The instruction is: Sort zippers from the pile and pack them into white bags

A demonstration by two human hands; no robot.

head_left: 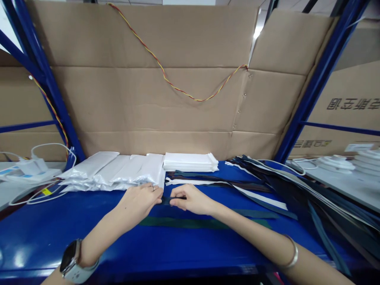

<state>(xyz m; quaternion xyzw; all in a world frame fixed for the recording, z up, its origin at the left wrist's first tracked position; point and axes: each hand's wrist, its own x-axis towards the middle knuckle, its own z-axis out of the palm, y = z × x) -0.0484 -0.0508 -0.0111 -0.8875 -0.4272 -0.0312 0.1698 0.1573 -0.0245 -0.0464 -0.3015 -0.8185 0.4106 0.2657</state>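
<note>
My left hand [139,200] and my right hand [191,199] meet over the blue shelf top [89,233], pinching a short dark strip [173,200] between their fingertips. The strip looks like fabric tape or a zipper, but I cannot tell which. Just behind my hands lies a long white-and-dark strip [202,183]. Silvery white flat packets [113,172] sit beyond my left hand, close to its fingers. A dark green strip [184,223] lies flat below my hands.
A heap of long dark and white strips [276,186] spreads across the right of the shelf. A stack of white packets [190,162] stands at the back. White cables [38,194] lie at the left, and a cardboard sheet [154,79] backs the blue rack.
</note>
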